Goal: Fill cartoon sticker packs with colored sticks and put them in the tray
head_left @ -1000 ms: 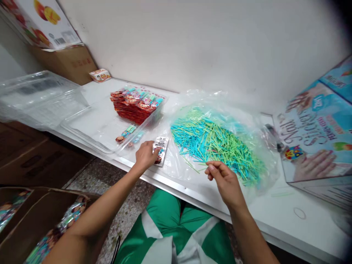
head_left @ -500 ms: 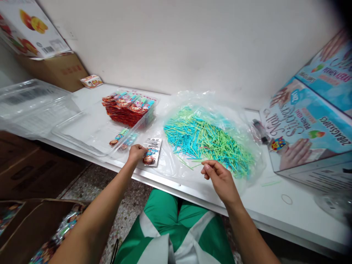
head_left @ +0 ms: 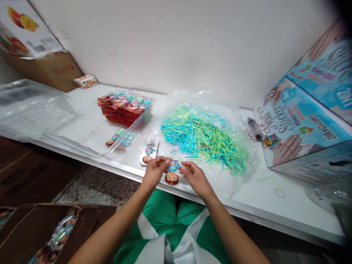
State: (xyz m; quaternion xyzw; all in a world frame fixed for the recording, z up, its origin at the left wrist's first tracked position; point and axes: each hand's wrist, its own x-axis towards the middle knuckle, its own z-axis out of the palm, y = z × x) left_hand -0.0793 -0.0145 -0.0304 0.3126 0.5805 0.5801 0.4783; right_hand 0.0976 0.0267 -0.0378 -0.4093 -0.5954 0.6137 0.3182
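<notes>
A small colourful cartoon packet is held over the table's front edge between both hands. My left hand pinches its left side and my right hand pinches its right side. Whether the right hand also holds a thin stick I cannot make out. A short stack of similar packets lies on the table just left of my left hand. A heap of blue and green thin sticks lies on clear plastic behind my right hand.
A clear tray at left holds a red stack of packets and loose ones. Printed blue boxes stand at right, cardboard boxes at back left. An open carton of packets sits on the floor.
My left hand lifted one packet off the small stack and carried it right. My right hand came left to meet it, and both now pinch the packet.
</notes>
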